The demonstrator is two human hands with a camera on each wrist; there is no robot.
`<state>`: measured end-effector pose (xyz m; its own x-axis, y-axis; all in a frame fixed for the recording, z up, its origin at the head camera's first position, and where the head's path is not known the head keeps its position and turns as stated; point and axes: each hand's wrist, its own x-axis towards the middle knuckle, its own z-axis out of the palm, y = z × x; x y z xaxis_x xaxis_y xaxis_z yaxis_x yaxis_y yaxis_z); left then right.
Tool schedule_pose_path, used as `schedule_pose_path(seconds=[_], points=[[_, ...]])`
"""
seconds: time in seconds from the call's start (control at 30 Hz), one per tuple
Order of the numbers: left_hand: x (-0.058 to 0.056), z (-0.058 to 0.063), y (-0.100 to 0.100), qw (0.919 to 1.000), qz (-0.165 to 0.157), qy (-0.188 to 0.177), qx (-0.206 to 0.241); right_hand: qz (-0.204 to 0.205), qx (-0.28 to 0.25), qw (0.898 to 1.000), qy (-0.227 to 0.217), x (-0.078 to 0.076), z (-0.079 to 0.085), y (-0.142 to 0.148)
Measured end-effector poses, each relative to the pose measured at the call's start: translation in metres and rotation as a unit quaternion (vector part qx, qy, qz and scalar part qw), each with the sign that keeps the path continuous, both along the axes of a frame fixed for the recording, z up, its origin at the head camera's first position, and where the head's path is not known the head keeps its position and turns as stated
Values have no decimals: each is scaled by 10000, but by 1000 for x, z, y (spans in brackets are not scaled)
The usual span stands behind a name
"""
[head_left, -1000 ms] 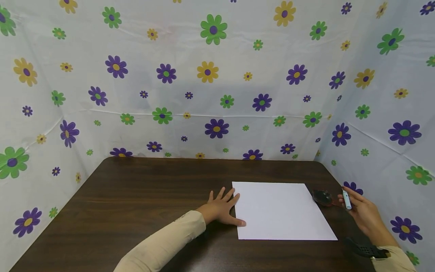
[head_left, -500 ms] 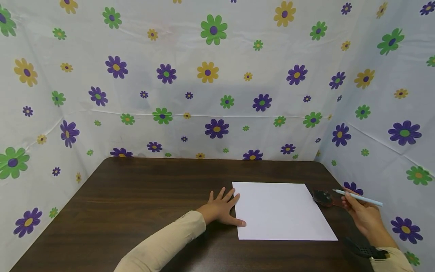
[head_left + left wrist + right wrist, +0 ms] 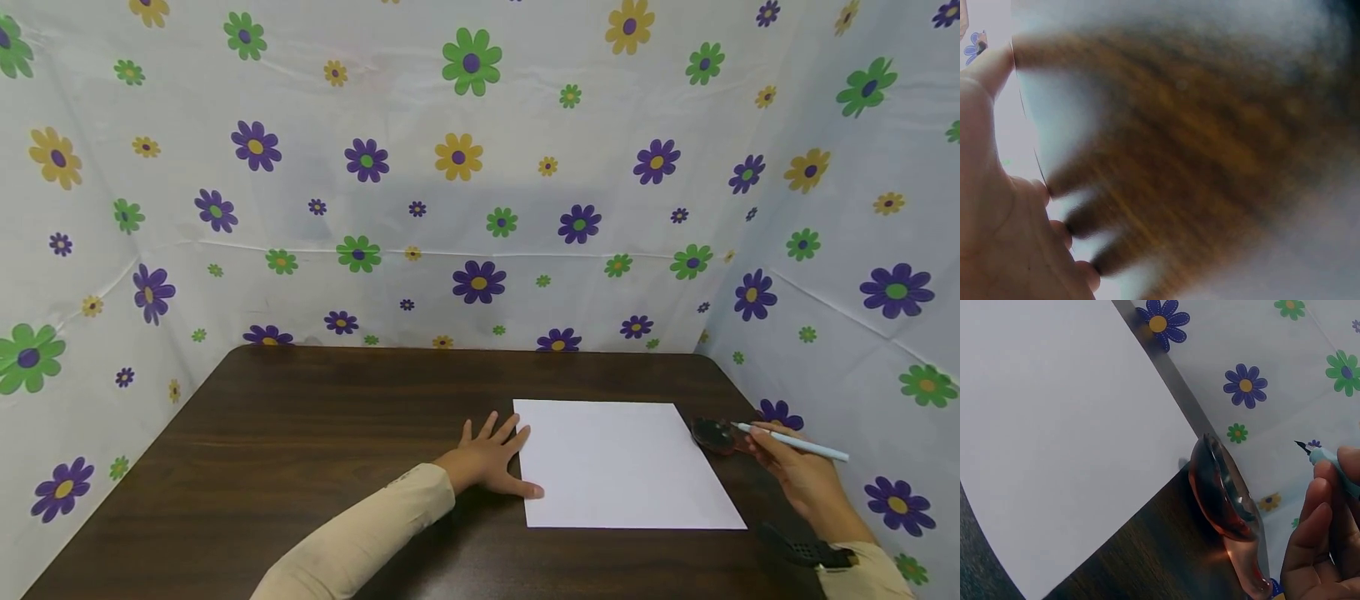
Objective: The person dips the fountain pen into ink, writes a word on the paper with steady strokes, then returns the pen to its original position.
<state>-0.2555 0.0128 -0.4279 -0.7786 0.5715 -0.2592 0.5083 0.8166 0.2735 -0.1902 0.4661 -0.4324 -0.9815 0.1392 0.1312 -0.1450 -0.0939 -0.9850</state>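
Note:
A white sheet of paper [image 3: 622,467] lies on the dark wooden table. My left hand [image 3: 487,465] rests with spread fingers along its left edge, thumb and fingertips on the paper. In the left wrist view the palm [image 3: 1010,231] shows at the left. At the paper's right side my right hand [image 3: 802,475] pinches a slim light-blue pen [image 3: 795,438] with a dark pointed tip, aimed left. The right wrist view shows this pen [image 3: 1329,460] held between thumb and fingers. Left of that hand lies a glossy, dark, spoon-shaped thing [image 3: 714,436] with a reddish handle.
The wooden table [image 3: 322,433] extends to the left of the paper. A white curtain [image 3: 390,292] with purple, green and yellow flowers hangs behind and along both sides. In the right wrist view the spoon-shaped thing [image 3: 1219,494] sits against the paper's corner.
The pen has turned in my right hand from end-on to lying lengthwise with its tip to the left. The right fingers shifted slightly left. My left hand has stayed put.

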Motion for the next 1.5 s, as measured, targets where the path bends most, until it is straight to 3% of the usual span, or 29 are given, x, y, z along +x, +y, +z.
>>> schedule_pose_path(seconds=[0.33, 0.43, 0.53, 0.63, 0.73, 0.97, 1.23, 1.5], points=[[0, 1, -1, 10000, -16, 29, 41, 71, 336, 9994, 28, -9, 2, 1], [0, 1, -1, 10000, -29, 34, 51, -137, 859, 9962, -107, -12, 2, 0], [1, 1, -2, 10000, -35, 17, 91, -545, 1915, 9792, -393, -14, 3, -2], [0, 0, -2, 10000, -28, 6, 85, -909, 3042, 9454, -741, -16, 3, -6], [-1, -1, -2, 10000, -28, -10, 71, -1040, 3545, 9244, -948, -16, 6, -12], [-3, -4, -2, 9999, -17, -81, 150, -1194, 4058, 9008, -984, -18, 8, -17], [0, 3, 0, 9998, -1, -169, 72, -1441, 4579, 8707, -1072, -23, 6, -18], [-1, 2, 0, 9999, 23, -105, -79, -1476, 4865, 8549, -1034, -23, 9, -20]])
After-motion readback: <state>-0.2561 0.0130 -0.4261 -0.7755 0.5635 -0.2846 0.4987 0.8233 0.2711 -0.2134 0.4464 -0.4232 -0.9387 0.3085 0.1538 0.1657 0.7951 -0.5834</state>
